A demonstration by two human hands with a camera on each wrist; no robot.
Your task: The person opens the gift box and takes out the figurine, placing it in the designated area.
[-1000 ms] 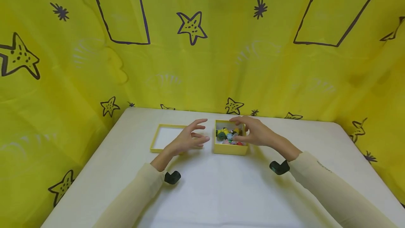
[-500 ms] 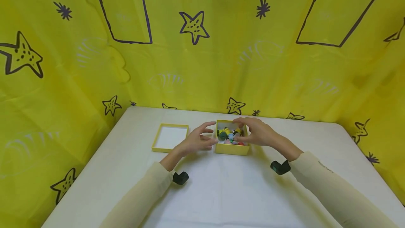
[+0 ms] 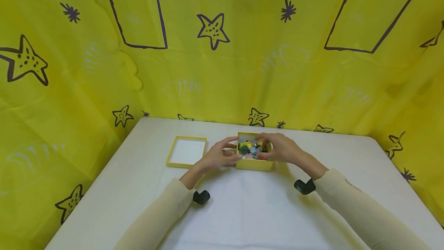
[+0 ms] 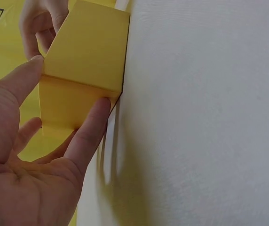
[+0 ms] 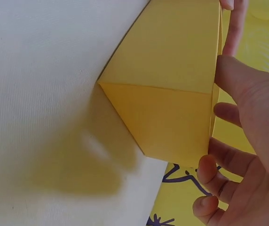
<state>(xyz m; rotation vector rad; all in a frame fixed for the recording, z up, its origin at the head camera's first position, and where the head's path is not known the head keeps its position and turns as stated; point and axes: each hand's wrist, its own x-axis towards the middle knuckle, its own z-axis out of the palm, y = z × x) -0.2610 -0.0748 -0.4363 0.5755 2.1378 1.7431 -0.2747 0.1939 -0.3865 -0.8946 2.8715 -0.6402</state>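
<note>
Between the fingers of the left hand (image 3: 218,156) and right hand (image 3: 282,149): yellow box (image 3: 254,165), open side up, on the white tabletop (image 3: 236,207). Left fingers: spread, thumb at the upper front corner of the box, another finger touching near the base. Right fingers: bent, over the right side of the opening, thumb at the front rim; cannot tell if pinching anything. Under the right fingertips, inside the box: small multicoloured pieces (image 3: 244,149). Just left of the left fingers: shallow yellow-rimmed tray (image 3: 180,164). Beyond all fingers: yellow curtain (image 3: 236,72), star-patterned.
</note>
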